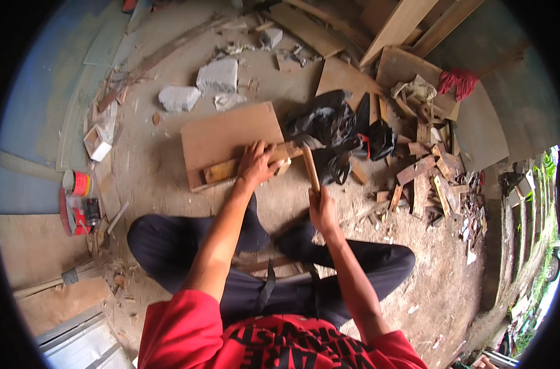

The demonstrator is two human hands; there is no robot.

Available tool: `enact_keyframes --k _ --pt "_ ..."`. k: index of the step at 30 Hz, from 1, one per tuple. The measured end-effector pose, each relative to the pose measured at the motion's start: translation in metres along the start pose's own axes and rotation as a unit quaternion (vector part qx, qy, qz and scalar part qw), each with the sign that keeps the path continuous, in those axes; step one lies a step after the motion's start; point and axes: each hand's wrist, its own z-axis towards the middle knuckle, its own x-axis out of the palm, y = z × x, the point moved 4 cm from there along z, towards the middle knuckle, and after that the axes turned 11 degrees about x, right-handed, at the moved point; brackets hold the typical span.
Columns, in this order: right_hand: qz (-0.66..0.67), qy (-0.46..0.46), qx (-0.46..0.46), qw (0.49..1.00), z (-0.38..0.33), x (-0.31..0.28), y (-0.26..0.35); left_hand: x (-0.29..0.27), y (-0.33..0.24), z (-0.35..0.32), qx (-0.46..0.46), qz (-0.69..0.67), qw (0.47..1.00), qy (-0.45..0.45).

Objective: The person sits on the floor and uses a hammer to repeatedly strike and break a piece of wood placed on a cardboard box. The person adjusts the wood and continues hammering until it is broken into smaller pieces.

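Observation:
My left hand point(256, 163) is closed over the middle of a narrow wooden block point(221, 171), which lies across the near part of a flat brown board point(228, 135). My right hand point(323, 210) grips the lower handle of a hammer point(312, 169). The dark hammer head is at the block's right end; whether it touches the wood, I cannot tell. Beside my left fingertips shows a small pale piece point(283, 166), partly hidden. The board rests on the floor in front of my crossed legs.
Black plastic bags point(329, 126) lie right of the board. Farther right is a heap of wood offcuts point(424, 172). Pale broken blocks point(217, 76) sit beyond the board. Red-labelled cans point(77, 183) stand at the left, near a blue wall point(34, 123). Planks point(397, 31) lean at the far right.

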Motion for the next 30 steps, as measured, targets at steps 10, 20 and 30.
enact_keyframes --k 10,20,30 --pt "0.360 0.152 0.226 0.892 -0.080 -0.064 0.045 -0.095 0.015 0.035 -0.005 -0.328 0.945 -0.013" --pt "0.357 0.475 0.246 0.766 -0.087 -0.134 0.113 -0.161 -0.025 0.027 -0.025 -0.493 0.844 0.209" --pt "0.373 0.572 0.292 0.670 -0.098 -0.174 0.082 -0.199 -0.052 0.039 0.061 -0.406 0.846 0.339"
